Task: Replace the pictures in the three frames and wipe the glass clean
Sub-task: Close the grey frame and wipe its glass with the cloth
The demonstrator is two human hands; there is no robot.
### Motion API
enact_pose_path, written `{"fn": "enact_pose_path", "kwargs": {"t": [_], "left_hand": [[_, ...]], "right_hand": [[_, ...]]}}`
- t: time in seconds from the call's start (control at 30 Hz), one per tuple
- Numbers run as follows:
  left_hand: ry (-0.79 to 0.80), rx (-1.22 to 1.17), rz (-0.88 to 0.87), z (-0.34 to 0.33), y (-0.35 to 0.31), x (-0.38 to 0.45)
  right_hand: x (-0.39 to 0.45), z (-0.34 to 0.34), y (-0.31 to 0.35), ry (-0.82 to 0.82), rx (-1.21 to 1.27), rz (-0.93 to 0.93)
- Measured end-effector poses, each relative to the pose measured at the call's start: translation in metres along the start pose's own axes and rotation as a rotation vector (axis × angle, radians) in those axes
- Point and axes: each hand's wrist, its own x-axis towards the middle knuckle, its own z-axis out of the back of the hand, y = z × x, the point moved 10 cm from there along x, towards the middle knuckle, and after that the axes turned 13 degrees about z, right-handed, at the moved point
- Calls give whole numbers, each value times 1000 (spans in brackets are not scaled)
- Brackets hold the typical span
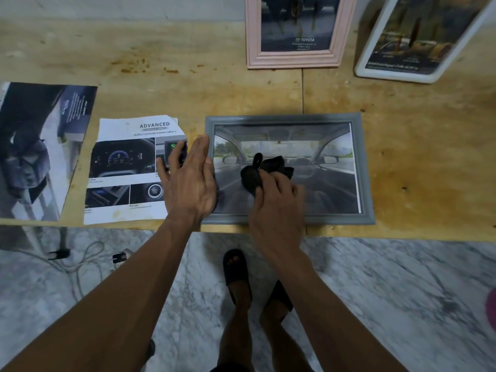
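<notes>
grey frame (290, 118) flat at table edge, black cloth (264, 170) bunched on its glass (330, 183).

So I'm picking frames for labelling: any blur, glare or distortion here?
Head view: wide-angle bend at the edges tilts the white frame; centre is sharp, corners soft; dim, even light; faint reflections on the pink frame glass, no hard glare on the grey frame.
</notes>
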Motion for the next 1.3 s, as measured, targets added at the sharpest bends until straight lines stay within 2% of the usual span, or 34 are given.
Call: {"fn": "enact_pose_path", "kwargs": {"t": [0.1, 0.2, 0.37, 0.5, 0.6, 0.93, 1.07, 1.13, 1.23, 1.3], "left_hand": [[-2, -16, -3, 1, 0, -1], [13, -43, 11, 1, 1, -1], [25, -65, 3, 2, 3, 0], [40, -65, 8, 0, 6, 2], [45, -49, 20, 0, 4, 2], [45, -34, 6, 1, 1, 1], [43, -16, -2, 2, -1, 1], [36, -9, 5, 3, -2, 1], [26, -6, 16, 2, -1, 0], [21, 0, 14, 2, -1, 0]], "right_hand": [[1, -9, 20, 21, 62, 19], [3, -21, 51, 100, 108, 131], [5, -37, 50, 327, 193, 217], [-3, -27, 47, 400, 94, 359], [-11, -16, 31, 409, 9, 389], [-9, 41, -59, 406, -220, 332], [-3, 49, -77, 495, -381, 338], [12, 59, -94, 492, -398, 231], [45, 77, -130, 333, -180, -59], [66, 83, -138, 160, -105, -130]]}}
